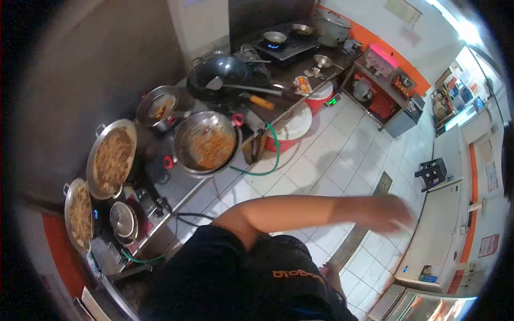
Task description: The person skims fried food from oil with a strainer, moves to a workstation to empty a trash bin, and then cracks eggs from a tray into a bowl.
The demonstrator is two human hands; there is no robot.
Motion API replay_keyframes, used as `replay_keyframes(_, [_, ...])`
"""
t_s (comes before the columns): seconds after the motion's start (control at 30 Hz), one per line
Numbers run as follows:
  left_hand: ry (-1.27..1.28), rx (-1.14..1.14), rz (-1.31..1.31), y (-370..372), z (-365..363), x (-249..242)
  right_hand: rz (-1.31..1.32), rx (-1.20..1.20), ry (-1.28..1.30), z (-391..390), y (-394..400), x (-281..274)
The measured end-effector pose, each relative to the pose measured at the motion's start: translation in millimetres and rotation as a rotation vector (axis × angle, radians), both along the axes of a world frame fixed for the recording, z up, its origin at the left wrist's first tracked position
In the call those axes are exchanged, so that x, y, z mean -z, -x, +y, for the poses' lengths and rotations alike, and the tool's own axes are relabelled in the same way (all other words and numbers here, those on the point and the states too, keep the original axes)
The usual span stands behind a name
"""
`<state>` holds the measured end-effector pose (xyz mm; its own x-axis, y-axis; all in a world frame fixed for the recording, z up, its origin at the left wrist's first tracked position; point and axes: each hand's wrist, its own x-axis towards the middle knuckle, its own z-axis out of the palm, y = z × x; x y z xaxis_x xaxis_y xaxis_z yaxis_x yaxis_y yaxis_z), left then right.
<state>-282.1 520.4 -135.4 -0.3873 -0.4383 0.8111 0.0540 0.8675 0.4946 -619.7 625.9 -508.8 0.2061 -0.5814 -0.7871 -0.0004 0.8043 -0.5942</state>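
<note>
My left arm, in a black sleeve, stretches to the right above the tiled floor. My left hand is at its end, smeared by motion, with a pale streak at the fingers; I cannot tell whether it holds something. My right hand does not show. To the left of the arm, a metal wok with orange-brown food sits on the stove counter. Behind it stand a smaller pan with a little food and a large dark wok, a long-handled metal spatula lying across it.
Two wide pans of brown food line the counter's left end, beside a small lidded pot. A green hose hangs by red buckets. Farther off are a burner with a small pan, a large pot and a black stool.
</note>
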Motion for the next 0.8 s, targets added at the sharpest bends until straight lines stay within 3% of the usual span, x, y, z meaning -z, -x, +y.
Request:
replay_keyframes(0.03, [-0.279, -0.172, -0.129, -43.4, -15.3, 64.4, -0.020, 0.021, 0.020, -1.9, 5.2, 14.7])
replay_keyframes(0.07, [-0.294, -0.537, -0.104, -81.2, -14.3, 138.1, -0.040, 0.044, 0.039, -6.7, 5.9, 23.7])
replay_keyframes(0.1, [-0.521, -0.712, -0.270, -119.2, -15.3, 236.2, 0.017, 0.001, -0.017, -6.7, 5.4, 12.4])
replay_keyframes(0.13, [-0.938, -0.737, -0.420, -161.5, 23.6, 256.4, 0.073, -0.038, -0.075, -5.6, 1.0, -2.7])
replay_keyframes(0.17, [-1.021, -0.869, -0.508, -186.0, 75.7, 356.5, 0.085, -0.045, -0.094, -7.4, -5.0, -12.0])
replay_keyframes(0.2, [-1.273, -1.081, -0.583, -198.9, 120.9, 443.2, 0.088, -0.042, -0.106, -11.0, -11.6, -18.4])
replay_keyframes(0.23, [-1.583, -0.996, -0.830, -207.8, 174.1, 497.5, 0.096, -0.034, -0.121, -13.6, -13.6, -22.0])
replay_keyframes(0.27, [-1.718, -0.692, -1.073, -208.7, 221.9, 486.2, 0.097, -0.019, -0.118, -14.7, -18.0, -23.4])
replay_keyframes(0.3, [-1.788, -0.484, -1.117, -206.0, 260.6, 490.4, 0.101, -0.014, -0.120, -20.1, -27.9, -24.8])
replay_keyframes(0.37, [-1.895, -0.390, -0.972, -204.2, 315.3, 493.4, 0.107, -0.004, -0.120, -31.5, -45.5, -26.0])
replay_keyframes(0.47, [-1.987, -0.482, -0.781, -206.2, 320.3, 480.3, 0.107, -0.009, -0.125, -52.0, -75.2, -17.7])
replay_keyframes(0.7, [-1.981, -0.770, -0.398, -227.8, 232.9, 460.7, 0.079, -0.135, -0.085, -135.1, -139.1, 2.7])
replay_keyframes(0.8, [-1.948, -0.842, -0.282, -235.7, 181.3, 455.9, 0.054, -0.295, 0.062, -180.7, -171.9, -55.1])
